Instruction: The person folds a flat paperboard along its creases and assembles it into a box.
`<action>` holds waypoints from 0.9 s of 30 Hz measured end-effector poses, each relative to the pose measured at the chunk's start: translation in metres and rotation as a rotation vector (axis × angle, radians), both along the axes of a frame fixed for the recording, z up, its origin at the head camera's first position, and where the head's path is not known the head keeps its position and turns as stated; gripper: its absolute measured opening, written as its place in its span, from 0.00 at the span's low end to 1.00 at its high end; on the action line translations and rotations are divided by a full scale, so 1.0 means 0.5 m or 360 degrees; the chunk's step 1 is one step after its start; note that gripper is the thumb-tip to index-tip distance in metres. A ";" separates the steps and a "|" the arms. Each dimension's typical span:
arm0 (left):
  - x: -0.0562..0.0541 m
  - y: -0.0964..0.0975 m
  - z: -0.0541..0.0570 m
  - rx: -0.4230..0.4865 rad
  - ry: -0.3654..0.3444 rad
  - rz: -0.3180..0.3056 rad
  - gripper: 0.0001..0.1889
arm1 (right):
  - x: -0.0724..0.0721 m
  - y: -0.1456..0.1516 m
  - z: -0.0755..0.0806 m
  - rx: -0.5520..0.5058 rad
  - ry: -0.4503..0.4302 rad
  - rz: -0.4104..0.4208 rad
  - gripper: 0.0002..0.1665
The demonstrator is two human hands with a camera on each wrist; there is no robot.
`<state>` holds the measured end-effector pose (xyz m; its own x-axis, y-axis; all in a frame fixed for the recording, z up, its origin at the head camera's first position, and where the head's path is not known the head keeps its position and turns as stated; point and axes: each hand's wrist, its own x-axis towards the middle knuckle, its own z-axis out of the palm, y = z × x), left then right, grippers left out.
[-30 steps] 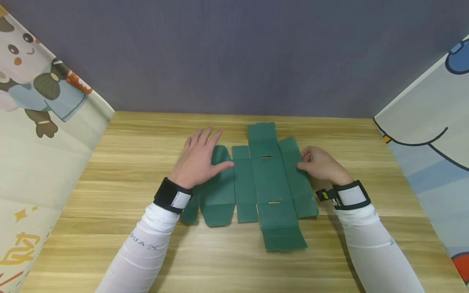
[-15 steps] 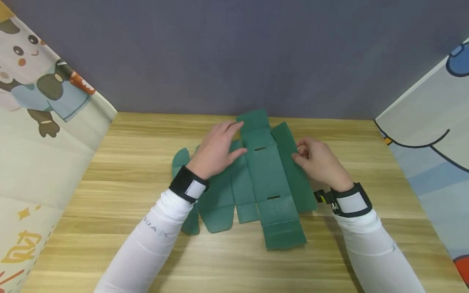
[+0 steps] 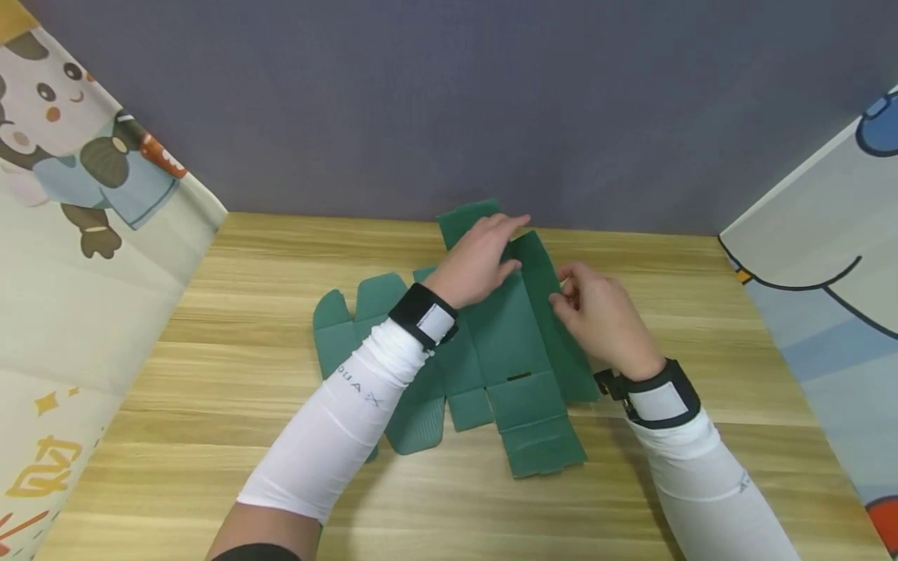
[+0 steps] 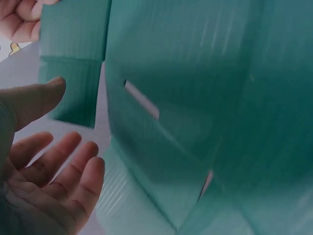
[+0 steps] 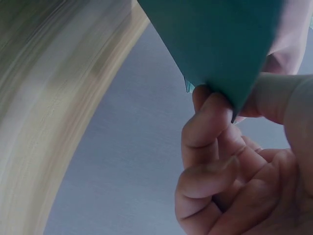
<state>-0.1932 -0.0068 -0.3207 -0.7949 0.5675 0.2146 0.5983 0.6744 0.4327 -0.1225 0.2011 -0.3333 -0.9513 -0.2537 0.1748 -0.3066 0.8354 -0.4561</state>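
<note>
A green cardboard box blank (image 3: 508, 335), unfolded with creases, slots and side flaps, lies on the wooden table, its right side raised. My right hand (image 3: 599, 319) pinches the outer edge of the right-hand flap (image 3: 557, 335) between thumb and curled fingers; in the right wrist view the flap's edge (image 5: 215, 54) sits between them. My left hand (image 3: 477, 261) is over the upper part of the blank, its fingers loosely extended towards the flap. The left wrist view has that hand (image 4: 58, 191) spread beside the slotted cardboard (image 4: 171, 98), gripping nothing. My left forearm hides part of the left panels.
The wooden table (image 3: 231, 327) extends on both sides of the blank. A dark grey panel (image 3: 449, 109) rises behind the table's far edge. Printed cloths flank it at left (image 3: 84, 296) and right (image 3: 814, 273).
My left hand has moved right and away from me, from the left panels to the upper middle of the blank. The right-hand flap has tilted up in my right hand, which shifted slightly left.
</note>
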 end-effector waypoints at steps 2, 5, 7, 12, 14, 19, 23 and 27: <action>-0.004 0.005 -0.004 0.0010 0.0026 0.0001 0.30 | 0.001 -0.003 0.000 -0.0001 0.0010 0.0000 0.18; -0.005 0.006 -0.011 0.0059 0.0075 -0.0002 0.23 | 0.002 -0.005 -0.001 -0.0001 0.0017 -0.0004 0.18; -0.004 0.005 -0.016 0.0097 0.0100 -0.0008 0.19 | 0.001 -0.005 -0.003 0.0001 0.0015 -0.0012 0.19; 0.006 0.002 -0.025 0.0178 0.0156 -0.0035 0.13 | -0.001 -0.002 -0.005 -0.0002 -0.0010 -0.0010 0.19; 0.011 0.002 -0.029 0.0198 0.0177 -0.0039 0.12 | -0.001 0.000 -0.004 -0.0008 -0.0037 -0.0002 0.19; 0.022 0.004 -0.041 0.0250 0.0246 -0.0022 0.10 | 0.001 0.005 -0.002 0.0020 -0.0109 0.0024 0.21; 0.029 0.007 -0.051 0.0307 0.0318 0.0033 0.09 | 0.001 0.007 -0.004 0.0048 -0.0129 0.0057 0.20; 0.039 0.012 -0.061 0.0329 0.0395 0.0079 0.08 | -0.001 0.007 -0.007 0.0036 -0.0132 0.0073 0.19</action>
<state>-0.1736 -0.0010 -0.3511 -0.7293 0.4538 0.5120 0.6714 0.6185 0.4083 -0.1228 0.2046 -0.3368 -0.9497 -0.3002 0.0897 -0.3066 0.8318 -0.4627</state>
